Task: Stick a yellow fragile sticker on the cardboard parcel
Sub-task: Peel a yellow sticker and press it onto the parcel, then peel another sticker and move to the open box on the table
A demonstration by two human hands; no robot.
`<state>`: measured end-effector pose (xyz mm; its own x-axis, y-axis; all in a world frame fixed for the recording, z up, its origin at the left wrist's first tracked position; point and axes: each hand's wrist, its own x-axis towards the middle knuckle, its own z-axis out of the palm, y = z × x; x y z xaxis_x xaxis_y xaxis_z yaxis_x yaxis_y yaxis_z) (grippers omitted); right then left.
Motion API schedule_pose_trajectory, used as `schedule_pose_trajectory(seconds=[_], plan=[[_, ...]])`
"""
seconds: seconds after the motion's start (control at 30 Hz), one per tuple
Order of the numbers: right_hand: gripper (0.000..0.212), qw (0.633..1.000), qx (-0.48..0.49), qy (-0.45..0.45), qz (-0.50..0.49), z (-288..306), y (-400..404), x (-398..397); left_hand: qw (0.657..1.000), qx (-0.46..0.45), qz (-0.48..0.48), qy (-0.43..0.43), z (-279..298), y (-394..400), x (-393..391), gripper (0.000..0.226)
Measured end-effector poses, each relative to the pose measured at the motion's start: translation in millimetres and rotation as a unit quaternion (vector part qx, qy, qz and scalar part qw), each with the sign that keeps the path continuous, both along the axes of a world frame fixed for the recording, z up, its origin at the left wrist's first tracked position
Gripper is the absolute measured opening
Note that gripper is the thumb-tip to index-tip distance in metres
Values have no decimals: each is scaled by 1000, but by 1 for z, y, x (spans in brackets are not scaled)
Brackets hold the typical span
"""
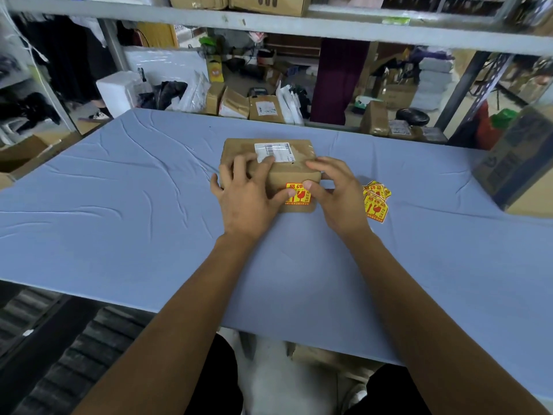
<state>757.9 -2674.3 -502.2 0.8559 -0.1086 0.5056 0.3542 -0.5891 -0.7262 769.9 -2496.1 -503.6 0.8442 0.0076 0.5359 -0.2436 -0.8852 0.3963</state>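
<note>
A brown cardboard parcel (287,172) with a white shipping label lies in the middle of the blue table (119,205). A yellow and red fragile sticker (299,194) sits on its near top face. My left hand (248,196) lies flat over the parcel's left half, its thumb pressing the sticker's left edge. My right hand (338,196) rests at the parcel's right side, thumb on the sticker's upper right corner. Both hands cover part of the sticker and the box.
A small pile of loose yellow fragile stickers (375,200) lies just right of my right hand. A large dark carton (520,163) stands at the table's right edge. Parcels and bags crowd the floor beyond the far edge.
</note>
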Motion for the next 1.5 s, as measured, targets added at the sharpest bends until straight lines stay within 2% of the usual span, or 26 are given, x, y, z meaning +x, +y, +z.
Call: schedule_pose_trajectory(seconds=[0.17, 0.23, 0.4, 0.57, 0.73, 0.83, 0.9, 1.0, 1.1, 1.2, 1.27, 1.33, 1.37, 1.43, 1.5], plan=[[71, 999, -7, 20, 50, -12, -4, -2, 997, 70, 10, -18, -9, -1, 2, 89], [76, 998, 3, 32, 60, -13, -4, -3, 996, 82, 2, -25, -11, 2, 1, 92], [52, 999, 8, -13, 47, -12, -3, -1, 997, 44, 30, -49, -11, -7, 1, 82], [74, 998, -6, 31, 60, -15, -6, -3, 996, 72, 19, -45, -16, -4, 4, 96], [45, 999, 6, -26, 22, -15, -4, 1, 994, 56, 23, -87, -19, -4, 7, 70], [53, 1000, -1, -10, 23, -15, -4, -1, 995, 44, 5, -93, -20, 2, 12, 63], [58, 1000, -11, -6, 19, -15, -4, -3, 996, 41, -21, -81, -20, 6, 15, 70], [44, 999, -29, -44, -2, -14, -1, -9, 995, 60, -48, -55, -17, 10, 11, 85], [33, 993, -66, -64, -71, -15, -3, -26, 997, 67, -9, -27, -14, 4, -17, 97], [20, 974, -107, -79, -181, -17, -24, -52, 997, 60, -3, -44, -15, -1, -44, 78], [22, 977, -88, 17, -193, -19, -40, -68, 994, 89, -52, -23, -19, -6, -59, 56], [33, 971, -97, 128, -177, -19, -45, -78, 987, 94, -120, 52, -20, -18, -74, 35], [35, 966, -119, 154, -169, -19, -45, -81, 981, 103, -140, 91, -20, -26, -81, 29], [22, 965, -147, 156, -152, -17, -42, -87, 975, 105, -141, 134, -21, -40, -93, 26], [12, 966, -167, 141, -139, -15, -41, -92, 975, 70, -139, 160, -20, -51, -102, 30]])
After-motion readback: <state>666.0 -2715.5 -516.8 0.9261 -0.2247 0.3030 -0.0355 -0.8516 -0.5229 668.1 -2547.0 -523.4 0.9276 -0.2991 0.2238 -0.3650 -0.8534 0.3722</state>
